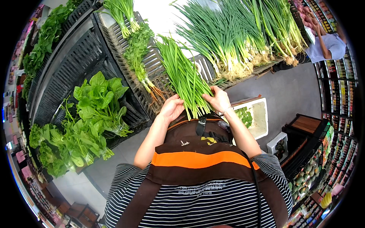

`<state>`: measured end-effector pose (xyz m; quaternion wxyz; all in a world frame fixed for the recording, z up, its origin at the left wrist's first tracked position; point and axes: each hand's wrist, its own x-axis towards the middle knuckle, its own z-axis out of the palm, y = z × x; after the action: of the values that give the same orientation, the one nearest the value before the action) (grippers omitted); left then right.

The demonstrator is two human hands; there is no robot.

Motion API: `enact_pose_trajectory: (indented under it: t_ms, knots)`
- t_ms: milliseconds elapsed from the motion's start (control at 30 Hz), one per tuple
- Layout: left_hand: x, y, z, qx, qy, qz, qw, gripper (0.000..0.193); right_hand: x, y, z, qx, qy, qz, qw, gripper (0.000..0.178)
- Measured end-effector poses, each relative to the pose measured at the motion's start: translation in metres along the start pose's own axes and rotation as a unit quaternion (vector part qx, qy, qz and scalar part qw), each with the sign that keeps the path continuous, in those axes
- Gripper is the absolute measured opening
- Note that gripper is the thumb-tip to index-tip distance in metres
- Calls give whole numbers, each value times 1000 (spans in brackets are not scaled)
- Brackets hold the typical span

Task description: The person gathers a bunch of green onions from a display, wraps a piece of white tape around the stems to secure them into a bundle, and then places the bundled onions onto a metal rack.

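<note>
A loose bunch of long green chives [185,78] lies across the edge of the slatted display shelf, cut ends toward me. My left hand [173,109] is closed at its left side, fingertips against the stalks. From the right, my right hand [218,100] grips the same bunch near the cut ends, thumb on top. Left of the bunch lies coriander [137,53] with orange-brown roots. Several spring onions [232,41] with white bulbs and stringy roots stand in a row on the right.
Leafy greens [100,98] fill black crates [72,57] on the left. A white foam box [260,117] with loose leaves stands below on the right. Another person [327,47] is at the far right, near stocked shelves [338,83]. A dark wooden stand [304,127] is at the right.
</note>
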<state>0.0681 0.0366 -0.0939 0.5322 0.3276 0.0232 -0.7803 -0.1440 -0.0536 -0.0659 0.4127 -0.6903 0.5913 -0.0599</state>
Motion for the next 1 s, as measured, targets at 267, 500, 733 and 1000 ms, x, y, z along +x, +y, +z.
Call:
enact_pose_trajectory:
  t_ms: [267,500,733,1000]
  knots:
    - [-2,-3,11,43,50,26,998,45,-10,-12,-9,36,7,5,999,49]
    - [1,-3,6,87,75,32,993,35,-12,-8,-7,33,64,-7,997,33]
    - [-4,-1,-1,-62,45,4,997,26,-12,4,8,-62,207,-107,971,26]
    - [-2,-10,-2,-54,78,46,994,30,-45,-57,12,-125,77,-135,980,30]
